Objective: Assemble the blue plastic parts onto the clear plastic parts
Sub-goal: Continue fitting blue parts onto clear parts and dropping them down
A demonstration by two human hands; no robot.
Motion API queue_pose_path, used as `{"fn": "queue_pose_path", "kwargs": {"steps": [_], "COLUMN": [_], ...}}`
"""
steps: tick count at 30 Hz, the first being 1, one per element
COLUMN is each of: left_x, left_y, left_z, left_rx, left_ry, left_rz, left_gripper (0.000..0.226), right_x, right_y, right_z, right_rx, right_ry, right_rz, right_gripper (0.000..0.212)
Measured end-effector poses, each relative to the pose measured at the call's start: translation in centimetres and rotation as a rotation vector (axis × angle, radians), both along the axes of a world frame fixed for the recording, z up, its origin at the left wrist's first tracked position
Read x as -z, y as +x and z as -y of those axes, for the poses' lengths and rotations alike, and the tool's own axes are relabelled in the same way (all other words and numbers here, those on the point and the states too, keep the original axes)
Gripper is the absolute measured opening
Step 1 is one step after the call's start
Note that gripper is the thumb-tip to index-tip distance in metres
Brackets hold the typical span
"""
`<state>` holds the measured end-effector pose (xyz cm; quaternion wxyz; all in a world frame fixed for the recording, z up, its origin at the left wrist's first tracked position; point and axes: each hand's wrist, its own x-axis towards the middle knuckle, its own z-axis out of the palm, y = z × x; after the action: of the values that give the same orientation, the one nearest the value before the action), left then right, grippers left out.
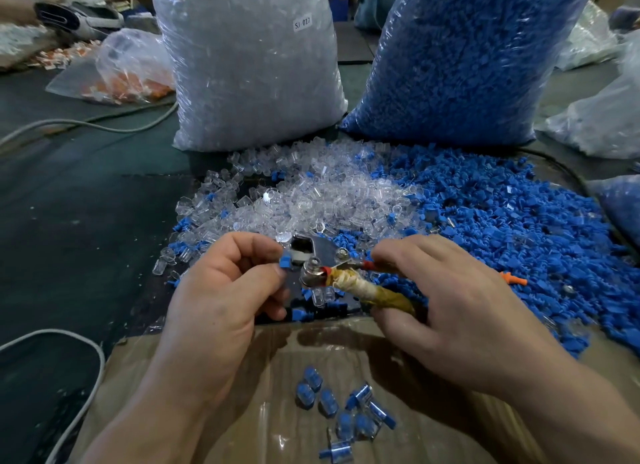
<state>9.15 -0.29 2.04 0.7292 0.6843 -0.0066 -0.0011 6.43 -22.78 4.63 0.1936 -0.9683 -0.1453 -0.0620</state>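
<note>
One blue part point(284, 259) is the piece in hand: it is pinched between the thumb and forefinger of the left hand point(221, 290) and held against the head of a metal crimping tool point(322, 255). Something pale sits just beside it in the tool's head, perhaps a clear part, though I cannot tell. The blue part looks tiny, hard and almost weightless, so it should need precision more than strength. A fingertip pinch on its flat sides, leaving the plug end free, seems the sensible hold. Smooth plastic this small could easily twist or squirt out of the fingers. The right hand point(460, 311) is closed around the tool's handles, one of which is bound in yellowed tape point(363, 288) that probably gives a surer grip. Just beyond the hands lies a loose heap of clear parts point(311, 193), thin-walled and glossy. They are likely stiff but could crack if squeezed too hard. To the right of that heap and touching it spreads a wider heap of blue parts point(502, 214). Nearer the person, a few finished pieces point(343, 411), clear shells with blue inside, lie scattered on a sheet of cardboard point(242, 377). Behind the heaps stand two full sacks, one of clear parts point(249, 65) and one of blue point(467, 58). A smaller bag holding orange pieces point(128, 72) lies off to the left, and a grey cable point(86, 124) runs across the dark table.
</note>
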Motion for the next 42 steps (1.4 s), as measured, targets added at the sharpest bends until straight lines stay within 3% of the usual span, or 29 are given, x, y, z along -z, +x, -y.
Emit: {"fn": "queue_pose_path", "kwargs": {"steps": [5,10,17,20,23,26,30,37,42], "left_x": [-0.2,-0.3,-0.2,-0.2,-0.3,-0.4,-0.6,-0.5,-0.1], "left_y": [-0.2,-0.4,-0.7,-0.8,-0.9,-0.6,-1.3,-1.6,-1.8], "left_z": [0.0,-0.1,-0.3,-0.2,-0.1,-0.3,0.9,2.2,2.6], "left_rx": [0.037,0.053,0.067,0.058,0.033,-0.035,0.08,0.071,0.049], "left_ry": [0.037,0.081,0.067,0.022,0.071,0.085,0.135,0.236,0.273], "left_rz": [0.052,0.072,0.068,0.08,0.103,0.027,-0.134,-0.155,-0.095], "left_gripper": [0.021,0.04,0.032,0.021,0.026,0.039,0.035,0.035,0.028], "right_x": [0.3,0.2,-0.2,-0.3,-0.1,0.4,0.8,1.2,0.7], "right_y": [0.1,0.0,0.2,0.0,-0.3,0.0,1.0,2.0,0.6], "right_z": [0.1,0.1,-0.3,-0.5,-0.3,0.4,0.8,1.0,-1.1], "right_rx": [-0.026,-0.047,-0.048,-0.034,-0.005,0.094,0.256,0.314,0.129], "right_ry": [0.011,-0.037,-0.118,-0.096,-0.037,-0.076,-0.188,-0.271,-0.073], "right_rz": [-0.006,-0.036,-0.019,-0.026,-0.035,0.016,0.021,-0.012,0.204], "right_gripper": [0.056,0.056,0.046,0.043,0.043,0.053,0.064,0.066,0.041]}}
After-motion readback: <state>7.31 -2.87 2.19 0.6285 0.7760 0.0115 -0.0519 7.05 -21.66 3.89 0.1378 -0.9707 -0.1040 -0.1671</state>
